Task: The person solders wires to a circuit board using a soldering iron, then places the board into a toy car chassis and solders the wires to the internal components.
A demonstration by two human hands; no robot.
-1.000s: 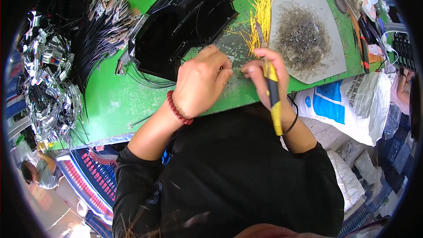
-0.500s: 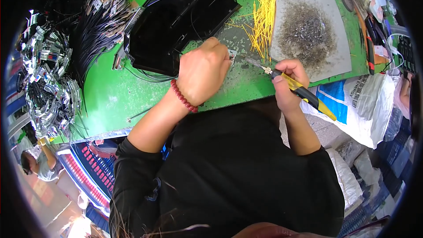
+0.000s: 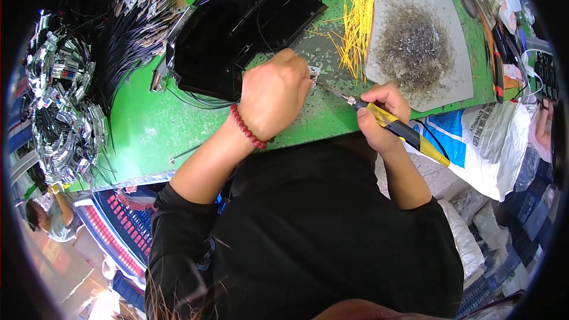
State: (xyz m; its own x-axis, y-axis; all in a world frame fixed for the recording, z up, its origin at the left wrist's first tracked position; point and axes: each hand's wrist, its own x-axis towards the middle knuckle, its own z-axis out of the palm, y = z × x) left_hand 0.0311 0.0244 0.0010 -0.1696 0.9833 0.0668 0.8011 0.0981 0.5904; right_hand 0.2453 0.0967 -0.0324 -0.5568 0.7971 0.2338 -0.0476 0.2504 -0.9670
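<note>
My right hand point(image 3: 384, 117) is closed around the yellow and black handle of a soldering iron point(image 3: 409, 135). The iron's metal tip points left and reaches up to a small whitish part point(image 3: 313, 73) with a shiny end. My left hand point(image 3: 274, 90) is closed over that part, with the fingertips curled down and mostly hidden; the back of the hand faces up and a red bead bracelet circles the wrist. Right behind my left hand stands a large glossy black plastic casing point(image 3: 237, 35). Thin black wires point(image 3: 198, 102) run along the casing's lower edge.
A bundle of thin yellow sticks or wires point(image 3: 357, 29) lies beside a grey board point(image 3: 456, 53) strewn with dark metallic bits. Left on the green table point(image 3: 142, 142) are black wires with flat ends point(image 3: 136, 29) and shiny metal pieces point(image 3: 65, 112). A person point(image 3: 56, 219) is at far left.
My right hand has moved slightly left, bringing the soldering iron's tip from apart to the small part by my left fingers. My left hand stays nearly in place.
</note>
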